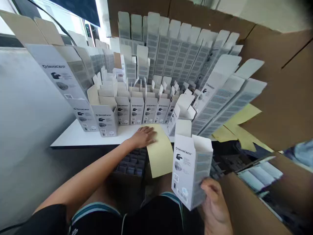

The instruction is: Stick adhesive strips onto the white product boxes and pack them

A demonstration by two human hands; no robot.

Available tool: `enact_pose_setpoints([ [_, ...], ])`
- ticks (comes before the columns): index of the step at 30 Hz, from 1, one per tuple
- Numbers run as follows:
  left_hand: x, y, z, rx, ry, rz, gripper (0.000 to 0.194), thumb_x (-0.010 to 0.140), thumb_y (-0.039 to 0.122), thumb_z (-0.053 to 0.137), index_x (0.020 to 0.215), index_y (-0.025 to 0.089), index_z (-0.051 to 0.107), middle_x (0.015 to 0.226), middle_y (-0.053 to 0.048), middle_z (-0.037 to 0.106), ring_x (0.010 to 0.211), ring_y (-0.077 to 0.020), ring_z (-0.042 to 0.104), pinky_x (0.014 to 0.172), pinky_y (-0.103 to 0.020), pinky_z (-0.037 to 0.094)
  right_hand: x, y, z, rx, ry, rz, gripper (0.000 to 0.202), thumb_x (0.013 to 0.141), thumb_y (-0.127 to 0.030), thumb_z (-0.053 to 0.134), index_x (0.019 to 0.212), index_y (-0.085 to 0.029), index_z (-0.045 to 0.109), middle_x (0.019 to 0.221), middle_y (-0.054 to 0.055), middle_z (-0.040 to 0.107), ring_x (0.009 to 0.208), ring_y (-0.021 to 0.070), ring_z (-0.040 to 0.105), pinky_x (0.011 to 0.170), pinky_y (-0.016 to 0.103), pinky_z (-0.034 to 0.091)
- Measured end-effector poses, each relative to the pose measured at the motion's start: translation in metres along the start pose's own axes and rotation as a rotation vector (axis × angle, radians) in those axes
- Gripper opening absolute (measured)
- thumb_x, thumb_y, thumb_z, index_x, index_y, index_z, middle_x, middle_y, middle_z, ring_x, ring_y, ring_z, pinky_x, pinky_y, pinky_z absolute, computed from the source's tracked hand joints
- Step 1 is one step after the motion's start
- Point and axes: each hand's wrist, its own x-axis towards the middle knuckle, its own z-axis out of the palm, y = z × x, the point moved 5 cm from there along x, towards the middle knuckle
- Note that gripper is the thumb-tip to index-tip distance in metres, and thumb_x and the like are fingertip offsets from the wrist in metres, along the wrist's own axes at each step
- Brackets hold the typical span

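Observation:
My right hand [216, 202] grips the lower right side of a white SilverCrest carton [183, 169], held upright over my lap with its top flaps standing up. Flat on a yellow sheet [161, 153] lies my left hand [144, 137], fingers stretched out across its upper left edge. That sheet hangs over the front edge of the white table [80, 133]. Beyond my left hand stands a row of matching cartons [137, 109] with raised flaps. Another open carton [181, 111] leans at the right end of the row.
Stacked cartons rise at the left [61, 75] and the right [215, 98]. Behind the row, tall cartons [171, 49] form a wall. Under the table is a divided box [130, 163] with dark contents. More yellow sheets [234, 127] and an open cardboard box [244, 199] are at my right.

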Motion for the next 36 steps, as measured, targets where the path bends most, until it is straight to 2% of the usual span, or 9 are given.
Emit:
enact_pose_setpoints([
  [10, 0.004, 0.004, -0.005, -0.012, -0.012, 0.001, 0.064, 0.098, 0.061, 0.033, 0.149, 0.023, 0.042, 0.162, -0.012, 0.034, 0.15, -0.0329, 0.029, 0.121, -0.048, 0.024, 0.004, -0.001, 0.013, 0.075, -0.052, 0.041, 0.023, 0.065, -0.046, 0.086, 0.059, -0.027, 0.074, 0.064, 0.0, 0.075, 0.055, 0.0195, 0.066, 0.054, 0.03, 0.054],
  [15, 0.011, 0.001, -0.006, -0.019, 0.004, -0.009, 0.056, 0.1, 0.053, 0.035, 0.145, 0.022, 0.046, 0.161, -0.014, 0.037, 0.149, -0.0324, 0.032, 0.121, -0.055, 0.021, 0.004, -0.002, 0.014, 0.076, -0.061, 0.031, 0.022, 0.065, -0.045, 0.086, 0.06, -0.026, 0.075, 0.064, 0.001, 0.075, 0.059, 0.0218, 0.069, 0.054, 0.03, 0.054],
  [19, 0.016, 0.002, -0.007, -0.016, 0.093, -0.043, 0.047, 0.097, 0.044, 0.048, 0.137, 0.02, 0.056, 0.157, -0.016, 0.042, 0.149, -0.0371, 0.031, 0.117, -0.059, 0.024, 0.004, -0.001, 0.015, 0.076, -0.06, 0.039, 0.021, 0.064, -0.043, 0.087, 0.06, -0.026, 0.075, 0.063, 0.001, 0.074, 0.058, 0.0205, 0.068, 0.05, 0.027, 0.051],
  [24, 0.01, 0.008, -0.017, -0.069, 0.27, -0.088, 0.037, 0.094, 0.03, 0.054, 0.127, 0.014, 0.063, 0.143, -0.022, 0.055, 0.136, -0.0391, 0.047, 0.112, -0.061, 0.031, 0.001, 0.007, 0.019, 0.078, -0.07, 0.103, 0.019, 0.063, -0.042, 0.086, 0.06, -0.026, 0.076, 0.063, 0.001, 0.074, 0.054, 0.0186, 0.063, 0.054, 0.03, 0.053],
  [28, -0.02, 0.028, -0.027, -0.164, 0.436, -0.145, 0.034, 0.099, 0.028, 0.045, 0.127, 0.016, 0.058, 0.139, -0.018, 0.057, 0.135, -0.0318, 0.048, 0.113, -0.055, 0.036, -0.001, 0.016, 0.023, 0.082, -0.076, 0.152, 0.018, 0.063, -0.041, 0.086, 0.06, -0.026, 0.076, 0.065, 0.002, 0.074, 0.061, 0.0206, 0.067, 0.053, 0.027, 0.052],
  [30, -0.048, 0.048, -0.023, -0.341, 0.509, -0.156, 0.038, 0.101, 0.038, 0.041, 0.132, 0.019, 0.051, 0.139, -0.016, 0.057, 0.132, -0.0269, 0.053, 0.109, -0.047, 0.044, -0.002, 0.019, 0.031, 0.082, -0.099, 0.178, 0.015, 0.065, -0.038, 0.085, 0.061, -0.026, 0.076, 0.068, 0.001, 0.075, 0.065, 0.0209, 0.068, 0.056, 0.027, 0.052],
  [31, -0.065, 0.059, -0.017, -0.569, 0.555, -0.147, 0.043, 0.101, 0.043, 0.042, 0.136, 0.021, 0.047, 0.138, -0.016, 0.057, 0.13, -0.0259, 0.055, 0.107, -0.045, 0.047, -0.003, 0.019, 0.037, 0.08, -0.117, 0.184, 0.014, 0.066, -0.037, 0.085, 0.061, -0.027, 0.076, 0.069, 0.001, 0.075, 0.066, 0.0204, 0.068, 0.057, 0.027, 0.052],
  [34, -0.117, 0.102, 0.014, -1.139, 0.516, -0.051, 0.091, 0.085, 0.072, 0.052, 0.155, 0.029, 0.015, 0.156, -0.018, 0.038, 0.142, -0.033, 0.044, 0.111, -0.053, 0.046, -0.007, 0.019, 0.061, 0.063, -0.161, 0.191, 0.011, 0.07, -0.033, 0.083, 0.063, -0.027, 0.077, 0.074, 0.001, 0.075, 0.07, 0.0186, 0.067, 0.06, 0.026, 0.051],
  [36, -0.149, 0.124, 0.031, -1.172, 0.484, -0.05, 0.122, 0.069, 0.073, 0.07, 0.158, 0.031, -0.003, 0.168, -0.017, 0.009, 0.151, -0.0396, 0.026, 0.118, -0.06, 0.034, -0.013, 0.02, 0.082, 0.057, -0.188, 0.225, 0.009, 0.071, -0.031, 0.082, 0.065, -0.027, 0.077, 0.077, 0.0, 0.075, 0.074, 0.0181, 0.066, 0.067, 0.027, 0.052],
])
